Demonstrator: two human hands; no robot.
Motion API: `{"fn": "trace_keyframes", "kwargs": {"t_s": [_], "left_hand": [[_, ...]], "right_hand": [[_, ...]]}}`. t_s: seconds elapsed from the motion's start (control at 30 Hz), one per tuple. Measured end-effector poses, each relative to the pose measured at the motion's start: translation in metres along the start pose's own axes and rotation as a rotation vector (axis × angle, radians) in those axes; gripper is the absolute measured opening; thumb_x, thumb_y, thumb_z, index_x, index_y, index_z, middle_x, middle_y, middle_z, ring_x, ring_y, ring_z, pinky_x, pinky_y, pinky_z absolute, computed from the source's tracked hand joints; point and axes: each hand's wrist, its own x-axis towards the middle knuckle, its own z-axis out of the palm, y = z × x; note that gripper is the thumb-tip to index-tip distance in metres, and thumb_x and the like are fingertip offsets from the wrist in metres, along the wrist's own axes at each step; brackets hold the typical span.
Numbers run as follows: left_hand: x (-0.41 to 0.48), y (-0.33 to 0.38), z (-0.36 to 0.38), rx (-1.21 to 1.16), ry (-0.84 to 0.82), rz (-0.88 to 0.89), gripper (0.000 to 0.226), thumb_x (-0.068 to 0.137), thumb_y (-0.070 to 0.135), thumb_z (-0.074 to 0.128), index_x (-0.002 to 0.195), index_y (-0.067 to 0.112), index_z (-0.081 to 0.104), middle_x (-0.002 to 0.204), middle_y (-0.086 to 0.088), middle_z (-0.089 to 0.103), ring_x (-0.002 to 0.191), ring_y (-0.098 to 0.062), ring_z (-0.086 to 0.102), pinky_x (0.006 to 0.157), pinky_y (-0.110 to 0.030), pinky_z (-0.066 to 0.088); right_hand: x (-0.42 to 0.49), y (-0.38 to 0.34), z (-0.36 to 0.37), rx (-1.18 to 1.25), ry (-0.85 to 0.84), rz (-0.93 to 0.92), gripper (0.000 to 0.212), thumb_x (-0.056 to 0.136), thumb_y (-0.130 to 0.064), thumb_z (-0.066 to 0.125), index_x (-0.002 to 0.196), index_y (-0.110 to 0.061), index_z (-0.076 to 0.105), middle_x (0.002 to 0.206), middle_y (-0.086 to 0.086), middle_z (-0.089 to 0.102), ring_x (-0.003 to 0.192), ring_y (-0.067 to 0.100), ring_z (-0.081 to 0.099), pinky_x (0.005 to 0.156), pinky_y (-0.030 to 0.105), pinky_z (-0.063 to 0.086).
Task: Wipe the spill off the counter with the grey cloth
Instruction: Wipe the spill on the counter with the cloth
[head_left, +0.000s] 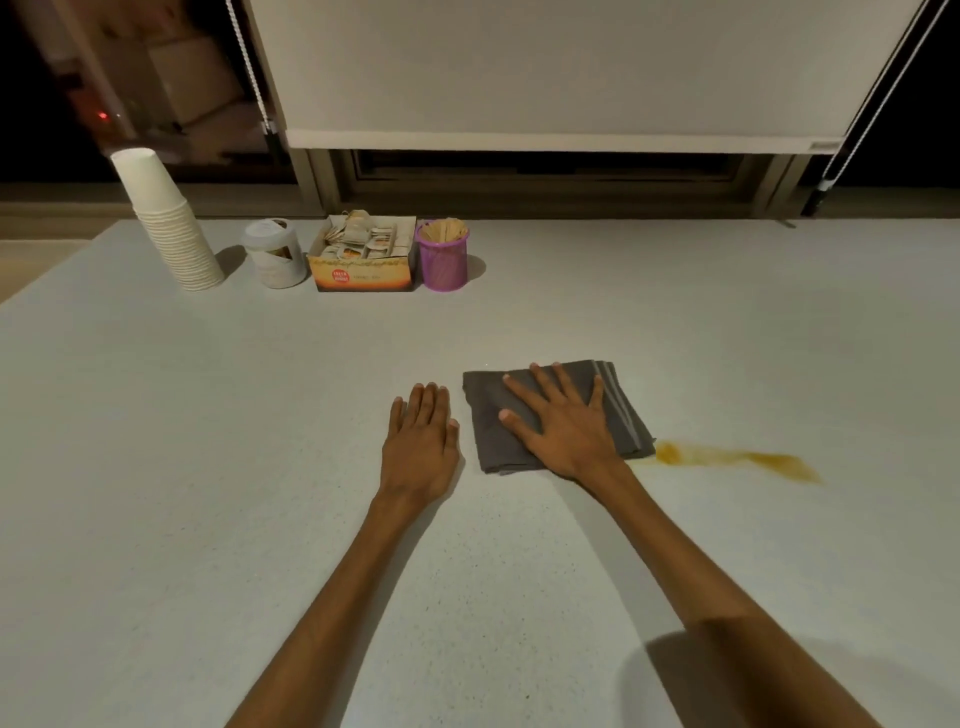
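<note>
A folded grey cloth (493, 431) lies flat on the pale counter (208, 441) near the middle. My right hand (561, 421) rests palm down on top of it with the fingers spread. An orange-brown spill (737, 460) streaks the counter just right of the cloth, its left end touching the cloth's near right corner. My left hand (421, 441) lies flat on the bare counter just left of the cloth, fingers together, holding nothing.
Along the counter's far left stand a stack of white paper cups (166, 223), a white jar (274, 254), an open box of tea bags (363, 254) and a purple holder of wooden stirrers (444, 254). A window with a lowered blind (561, 73) is behind.
</note>
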Motion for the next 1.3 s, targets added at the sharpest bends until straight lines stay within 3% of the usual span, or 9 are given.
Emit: {"fn": "trace_keyframes", "kwargs": {"t_s": [0.17,0.33,0.5,0.67,0.83,0.97,1.13,1.3], "left_hand": [[-0.001,0.001,0.0,0.017,0.004,0.018,0.054,0.104,0.027,0.018,0.154,0.009,0.009,0.163,-0.009,0.01,0.152,-0.021,0.002,0.125,-0.039,-0.004],[-0.002,-0.003,-0.001,0.022,-0.007,0.014,0.053,0.104,0.028,0.018,0.154,0.011,0.01,0.164,-0.006,0.01,0.152,-0.02,0.002,0.125,-0.041,-0.004],[-0.004,-0.001,-0.001,0.023,-0.001,0.02,0.053,0.104,0.028,0.018,0.153,0.01,0.01,0.163,-0.008,0.011,0.152,-0.021,0.004,0.125,-0.041,-0.003],[-0.005,0.0,-0.005,0.009,-0.014,0.01,0.053,0.104,0.028,0.017,0.153,0.01,0.009,0.163,-0.008,0.011,0.152,-0.02,0.004,0.125,-0.041,-0.002],[-0.007,0.005,-0.005,0.004,-0.038,0.0,0.055,0.104,0.031,0.016,0.154,0.01,0.006,0.164,-0.01,0.003,0.152,-0.021,-0.001,0.125,-0.043,0.0],[-0.016,0.003,-0.006,-0.005,-0.056,0.016,0.055,0.104,0.033,0.015,0.154,0.011,0.005,0.164,-0.008,0.003,0.152,-0.019,-0.001,0.125,-0.042,0.0],[-0.031,0.005,-0.001,0.007,-0.033,0.036,0.055,0.104,0.032,0.015,0.154,0.01,0.006,0.164,-0.008,0.007,0.152,-0.019,0.001,0.125,-0.042,0.001],[-0.036,0.004,-0.004,-0.007,-0.042,0.044,0.055,0.104,0.032,0.015,0.154,0.01,0.005,0.164,-0.007,0.006,0.152,-0.019,0.0,0.126,-0.042,0.001]], "right_hand": [[0.011,-0.001,-0.017,0.014,-0.044,0.164,0.066,0.094,-0.072,0.02,0.154,-0.046,0.019,0.167,-0.003,0.012,0.154,0.023,0.003,0.115,0.069,-0.01],[-0.04,-0.004,-0.001,0.013,0.037,0.024,0.069,0.089,-0.077,0.012,0.152,-0.05,0.02,0.166,-0.004,0.019,0.154,0.021,0.007,0.115,0.07,-0.008],[-0.028,0.001,-0.019,0.003,-0.008,0.177,0.065,0.093,-0.073,0.02,0.154,-0.048,0.019,0.167,-0.003,0.015,0.154,0.022,0.004,0.114,0.07,-0.011],[-0.073,0.008,-0.01,0.01,0.033,0.035,0.072,0.087,-0.08,0.009,0.152,-0.051,0.019,0.166,-0.006,0.019,0.154,0.019,0.008,0.114,0.071,-0.005],[-0.047,-0.002,-0.024,-0.002,-0.007,0.194,0.067,0.093,-0.073,0.02,0.154,-0.046,0.019,0.167,-0.002,0.013,0.155,0.023,0.003,0.113,0.071,-0.009],[-0.083,-0.001,-0.01,-0.016,0.034,0.043,0.073,0.087,-0.079,0.007,0.153,-0.049,0.016,0.166,-0.005,0.017,0.154,0.02,0.006,0.115,0.07,-0.005],[-0.061,0.0,-0.022,0.002,-0.005,0.17,0.067,0.092,-0.074,0.018,0.154,-0.048,0.017,0.167,-0.004,0.014,0.154,0.021,0.005,0.115,0.07,-0.007],[-0.091,0.012,-0.013,0.005,0.03,0.033,0.071,0.088,-0.08,0.009,0.152,-0.052,0.017,0.166,-0.007,0.018,0.154,0.017,0.008,0.117,0.068,-0.003]]}}
